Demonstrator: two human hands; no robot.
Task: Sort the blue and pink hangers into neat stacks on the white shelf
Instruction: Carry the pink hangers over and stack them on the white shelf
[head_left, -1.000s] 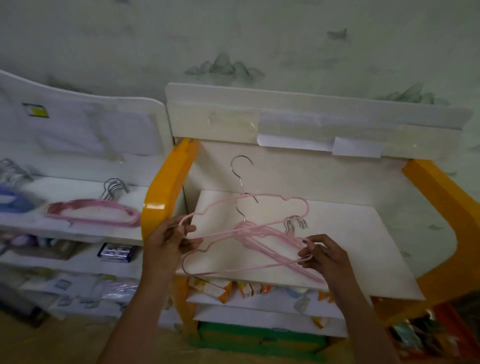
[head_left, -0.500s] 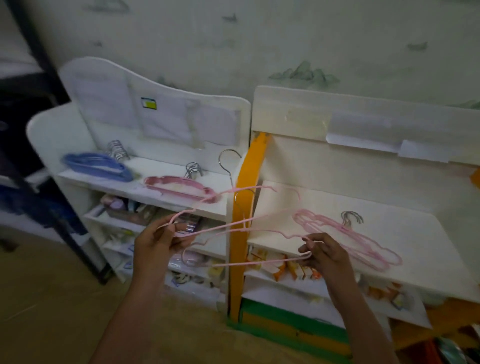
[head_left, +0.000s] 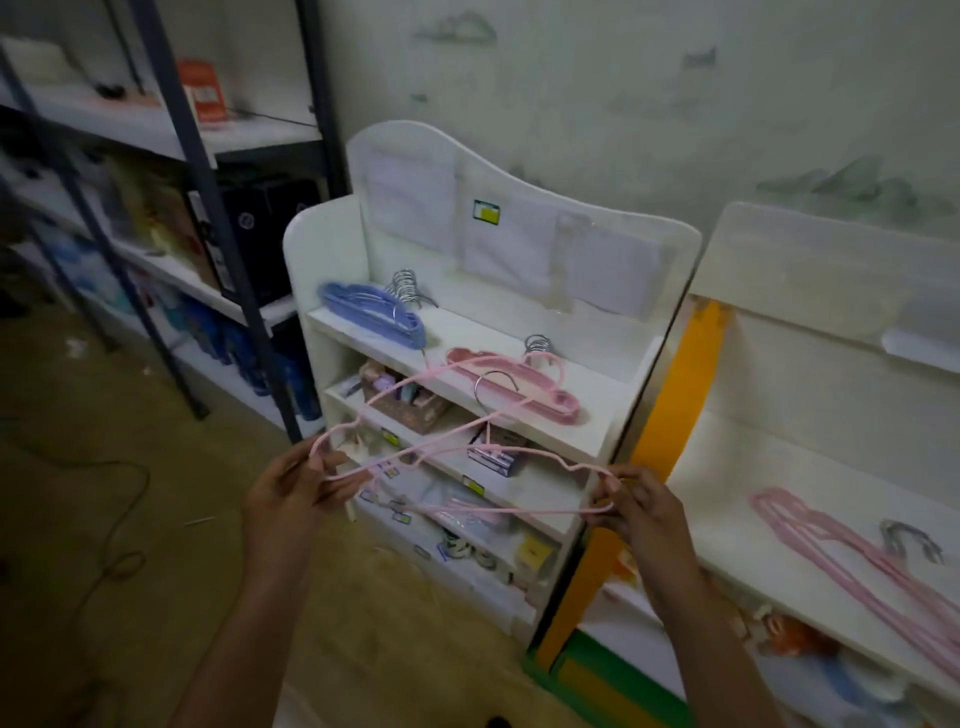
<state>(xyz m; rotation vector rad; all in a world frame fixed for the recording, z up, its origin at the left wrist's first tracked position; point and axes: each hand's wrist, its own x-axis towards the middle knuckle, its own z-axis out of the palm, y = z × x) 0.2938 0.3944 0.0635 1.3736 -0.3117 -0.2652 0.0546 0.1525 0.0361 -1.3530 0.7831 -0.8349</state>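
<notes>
Already 2 stacks sit mid-frame — blue stack (head_left: 371, 312), pink stack (head_left: 514, 384); left hand (head_left: 293, 491) and right hand (head_left: 636, 506) pinch pink hangers (head_left: 467, 452) — more wait lower right (head_left: 831, 545).

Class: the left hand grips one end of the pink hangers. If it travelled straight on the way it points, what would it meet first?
Probably the white shelf's middle tier edge, just beyond the left hand; depth is uncertain.

White shelf (head_left: 587, 415) w/ blue (head_left: 371, 312), pink stacks (head_left: 519, 387)
</notes>
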